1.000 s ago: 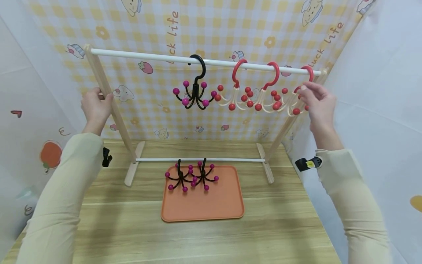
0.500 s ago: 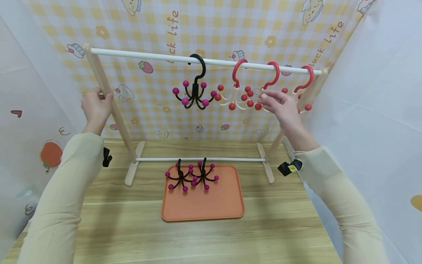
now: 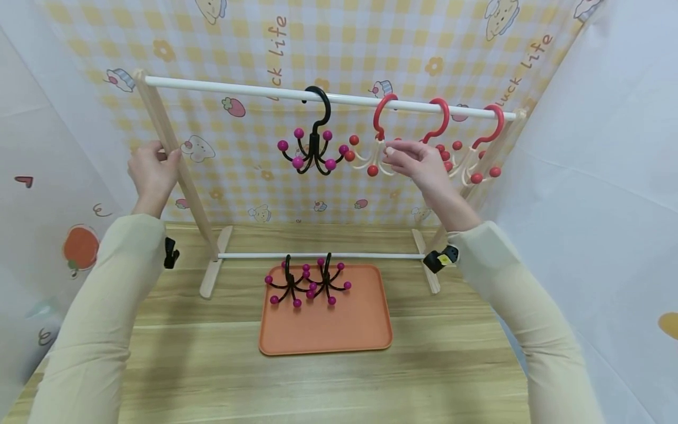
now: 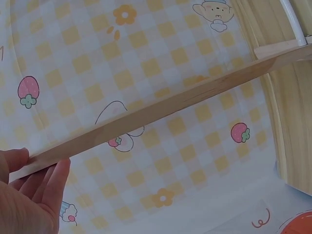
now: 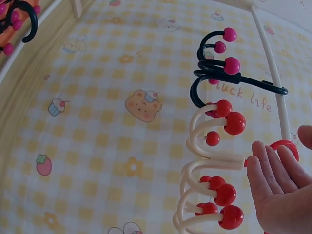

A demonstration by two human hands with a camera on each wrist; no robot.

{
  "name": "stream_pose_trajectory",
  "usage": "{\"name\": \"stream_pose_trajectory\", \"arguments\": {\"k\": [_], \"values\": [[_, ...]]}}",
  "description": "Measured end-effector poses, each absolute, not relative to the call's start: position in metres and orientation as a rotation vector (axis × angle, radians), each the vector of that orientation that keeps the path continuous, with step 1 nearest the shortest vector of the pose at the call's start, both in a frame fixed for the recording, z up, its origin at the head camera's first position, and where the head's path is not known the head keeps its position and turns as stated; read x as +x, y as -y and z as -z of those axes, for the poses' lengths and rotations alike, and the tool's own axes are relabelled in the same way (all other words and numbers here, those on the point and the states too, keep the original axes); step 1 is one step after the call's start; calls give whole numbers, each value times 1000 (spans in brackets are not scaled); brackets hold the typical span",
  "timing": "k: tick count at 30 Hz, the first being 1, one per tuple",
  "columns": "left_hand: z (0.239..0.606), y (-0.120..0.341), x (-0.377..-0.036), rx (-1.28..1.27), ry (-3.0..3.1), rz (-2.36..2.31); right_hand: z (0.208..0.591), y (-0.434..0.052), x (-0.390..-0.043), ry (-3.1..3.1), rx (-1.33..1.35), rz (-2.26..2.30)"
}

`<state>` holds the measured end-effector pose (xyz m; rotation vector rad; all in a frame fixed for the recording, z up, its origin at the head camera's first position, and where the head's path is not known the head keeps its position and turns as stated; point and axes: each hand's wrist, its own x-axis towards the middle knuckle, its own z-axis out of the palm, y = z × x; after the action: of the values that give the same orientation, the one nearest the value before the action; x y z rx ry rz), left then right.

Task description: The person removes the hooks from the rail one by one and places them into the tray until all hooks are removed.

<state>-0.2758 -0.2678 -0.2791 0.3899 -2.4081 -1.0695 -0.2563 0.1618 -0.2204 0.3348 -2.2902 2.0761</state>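
Observation:
My left hand point(image 3: 153, 176) holds the left wooden post point(image 3: 193, 191) of a hanging rack, thumb on one side and fingers on the other; the left wrist view shows this grip on the post point(image 4: 141, 112). Three cream claw hangers with red hooks and red balls hang from the white rail point(image 3: 228, 89). At the leftmost cream claw hanger point(image 3: 378, 118), my right hand point(image 3: 424, 168) has its fingertips by the stem. The right wrist view shows those fingers nearly straight, thumb apart; contact is unclear. A black claw hanger point(image 3: 315, 144) with magenta balls hangs farther left.
An orange tray point(image 3: 349, 335) lies on the wooden table point(image 3: 339, 388), bearing two black claw hangers point(image 3: 290, 282) with magenta balls. Behind it runs the rack's lower white bar point(image 3: 381, 255). A checked cloth point(image 3: 254, 194) forms the back wall.
My right hand has moved left along the rail, from the rightmost red-hooked claw hanger past the middle one to the leftmost. My left hand stays on the post.

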Motion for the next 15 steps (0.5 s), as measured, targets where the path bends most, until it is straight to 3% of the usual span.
{"name": "stream_pose_trajectory", "arguments": {"k": [15], "values": [[280, 269, -278, 397, 2416, 1080, 214, -135, -273, 2391, 294, -1994]]}}
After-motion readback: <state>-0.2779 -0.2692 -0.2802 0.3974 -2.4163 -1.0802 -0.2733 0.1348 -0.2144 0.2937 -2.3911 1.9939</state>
